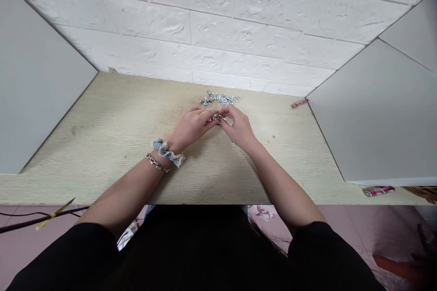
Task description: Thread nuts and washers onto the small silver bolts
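Two bands are worn on the left wrist: a denim scrunchie with lace trim (167, 152) and a steel chain bracelet (157, 163). Near the middle of the counter (102, 145), a small metal fastener (215, 117) is pinched between the fingertips of the left hand (191, 126) and the right hand (239, 128), with both forearms angled inward. Loose bolts, nuts and washers (220, 98) are heaped just behind, toward the back edge. A small screw (233, 144) lies just below the right hand. A red-and-silver cylinder (299, 103) is placed by the back right corner, and a second red-and-silver cylinder (378, 191) near the front right edge.
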Motion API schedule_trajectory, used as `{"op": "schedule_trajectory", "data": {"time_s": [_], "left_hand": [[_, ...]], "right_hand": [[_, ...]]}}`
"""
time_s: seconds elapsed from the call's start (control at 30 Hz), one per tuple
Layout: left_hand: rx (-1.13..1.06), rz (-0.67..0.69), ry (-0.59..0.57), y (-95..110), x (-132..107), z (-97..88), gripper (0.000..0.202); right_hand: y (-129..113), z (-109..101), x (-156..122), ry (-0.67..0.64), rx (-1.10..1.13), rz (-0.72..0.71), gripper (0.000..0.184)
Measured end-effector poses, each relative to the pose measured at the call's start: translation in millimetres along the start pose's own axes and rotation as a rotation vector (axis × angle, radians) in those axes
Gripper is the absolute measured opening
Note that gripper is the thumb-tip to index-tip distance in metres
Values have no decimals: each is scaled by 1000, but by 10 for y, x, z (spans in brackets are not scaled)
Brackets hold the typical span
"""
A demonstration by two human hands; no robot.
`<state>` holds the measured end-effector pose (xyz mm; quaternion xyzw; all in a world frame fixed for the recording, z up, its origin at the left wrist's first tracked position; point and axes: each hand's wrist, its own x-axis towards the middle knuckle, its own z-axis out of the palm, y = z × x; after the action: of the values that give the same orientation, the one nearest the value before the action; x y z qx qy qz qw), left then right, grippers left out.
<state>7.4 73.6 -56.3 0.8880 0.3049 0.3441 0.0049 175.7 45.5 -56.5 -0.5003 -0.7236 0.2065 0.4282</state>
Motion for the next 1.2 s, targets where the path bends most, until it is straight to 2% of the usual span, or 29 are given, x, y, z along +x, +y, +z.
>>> {"op": "schedule_trajectory", "data": {"time_s": [0.43, 0.8, 0.93, 1.2], "left_hand": [[-15, -13, -52, -2, -1, 10, 24], [-21, -8, -2, -37, -10, 31, 22], [-17, -17, -17, -26, -10, 23, 23], [-36, -25, -10, -13, 3, -23, 23]], "right_hand": [[20, -1, 0, -1, -57, -67, 13], [-3, -25, 3, -14, -91, 111, 6], [-14, -31, 10, -81, -152, 108, 12], [-69, -20, -16, -65, -168, 80, 13]]}}
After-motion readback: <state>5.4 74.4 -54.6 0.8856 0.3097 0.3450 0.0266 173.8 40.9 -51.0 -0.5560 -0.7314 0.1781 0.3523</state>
